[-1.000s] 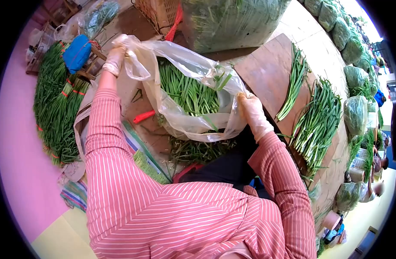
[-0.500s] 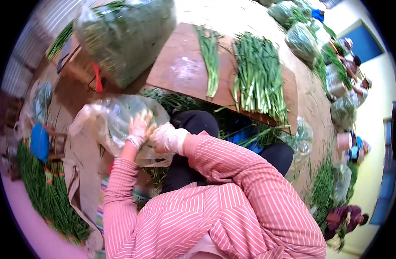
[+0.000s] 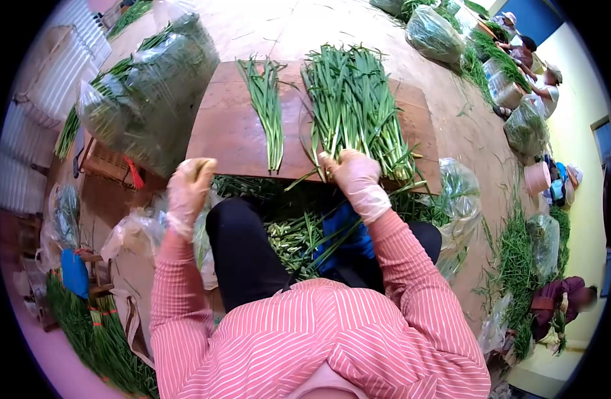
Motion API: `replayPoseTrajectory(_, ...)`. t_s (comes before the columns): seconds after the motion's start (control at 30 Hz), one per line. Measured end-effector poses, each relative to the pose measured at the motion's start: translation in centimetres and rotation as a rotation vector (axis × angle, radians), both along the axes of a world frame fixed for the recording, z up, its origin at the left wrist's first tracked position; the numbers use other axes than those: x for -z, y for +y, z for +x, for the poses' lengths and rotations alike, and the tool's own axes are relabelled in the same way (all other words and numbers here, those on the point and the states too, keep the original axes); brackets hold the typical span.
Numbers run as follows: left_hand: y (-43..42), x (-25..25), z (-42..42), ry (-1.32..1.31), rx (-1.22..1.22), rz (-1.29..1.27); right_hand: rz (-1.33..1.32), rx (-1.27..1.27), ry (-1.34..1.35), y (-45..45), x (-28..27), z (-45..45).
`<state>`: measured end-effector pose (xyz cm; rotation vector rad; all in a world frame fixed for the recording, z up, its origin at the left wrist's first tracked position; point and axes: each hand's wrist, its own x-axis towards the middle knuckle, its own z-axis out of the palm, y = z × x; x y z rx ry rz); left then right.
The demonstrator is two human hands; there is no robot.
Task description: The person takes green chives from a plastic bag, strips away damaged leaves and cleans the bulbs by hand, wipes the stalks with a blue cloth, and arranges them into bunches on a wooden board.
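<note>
A large pile of garlic chives (image 3: 352, 100), long flat leaves with pale stalk ends, lies on a brown board (image 3: 219, 126). My right hand (image 3: 355, 178), in a thin translucent glove, has its fingers closed at the near stalk ends of this pile. Left of it lies a smaller bunch of chives (image 3: 265, 110), apart from both hands. My left hand (image 3: 191, 189), gloved too, is raised by the board's near left corner. Its fingers are curled together, and what they hold, if anything, is hidden.
A big plastic bag of greens (image 3: 152, 100) stands left of the board. Trimmings (image 3: 295, 236) lie below the board between my knees. A crumpled plastic bag (image 3: 136, 233) is by my left knee. Other people (image 3: 548, 86) sit among greens along the right wall.
Both hands have left the plastic bag at the left. My right hand has moved right to the large pile, my left up to the board's corner. The view has shifted.
</note>
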<state>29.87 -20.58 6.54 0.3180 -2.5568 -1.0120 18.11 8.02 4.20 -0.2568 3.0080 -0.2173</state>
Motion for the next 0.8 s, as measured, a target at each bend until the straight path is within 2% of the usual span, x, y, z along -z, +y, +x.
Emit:
replayPoseTrajectory(0.07,2.4,2.4,-3.8,-0.050,0.158,0.176,0.069,-0.011,-0.143,-0.5,1.1,-0.7)
replayPoseTrajectory(0.13,6.9,1.2,-5.8,-0.214,0.304,0.482,-0.008,-0.017,-0.152,0.2,3.2,-1.5)
replayPoseTrajectory(0.17,8.1,2.6,-6.7,-0.286,0.348,0.876,-0.064,-0.003,-0.144,0.6,3.5,-1.3)
replayPoseTrajectory(0.23,9.0,5.2,-8.0,-0.482,0.458,0.898,-0.113,0.046,-0.134,1.5,2.7,-0.1)
replayPoseTrajectory(0.27,9.7,5.6,-8.1,-0.498,0.472,0.893,-0.526,0.102,-0.395,2.4,2.6,0.8)
replayPoseTrajectory(0.3,10.9,5.6,-7.7,-0.551,0.495,1.032,-0.946,0.163,-0.645,3.4,2.3,2.0)
replayPoseTrajectory(0.37,12.9,6.6,-7.5,-0.637,0.560,1.373,-1.152,0.017,-0.817,4.4,1.3,4.8)
replayPoseTrajectory(0.43,14.7,6.3,-6.8,-0.641,0.573,1.524,-1.052,-0.116,-1.017,4.3,0.7,7.4)
replayPoseTrajectory(0.47,14.9,8.0,-6.5,-0.586,0.658,1.596,-1.128,-0.095,-1.089,4.5,0.7,8.8)
replayPoseTrajectory(0.53,15.5,7.1,-5.2,-0.635,0.588,1.527,-1.230,-0.059,-1.133,4.7,1.4,10.6)
replayPoseTrajectory(0.57,15.8,6.6,-4.5,-0.633,0.532,1.455,-1.208,0.037,-1.047,4.1,1.8,11.1)
replayPoseTrajectory(0.63,15.9,6.8,-3.5,-0.624,0.540,1.444,-1.324,0.102,-0.963,4.3,2.7,11.5)
replayPoseTrajectory(0.7,15.8,5.3,-2.5,-0.542,0.445,1.368,-1.288,0.119,-0.962,4.5,2.4,12.0)
replayPoseTrajectory(0.77,15.6,3.7,-1.6,-0.452,0.421,1.256,-1.483,0.126,-1.007,5.2,2.4,12.6)
replayPoseTrajectory(0.8,15.3,3.1,-1.4,-0.377,0.354,1.224,-1.463,0.189,-1.037,5.4,2.3,12.7)
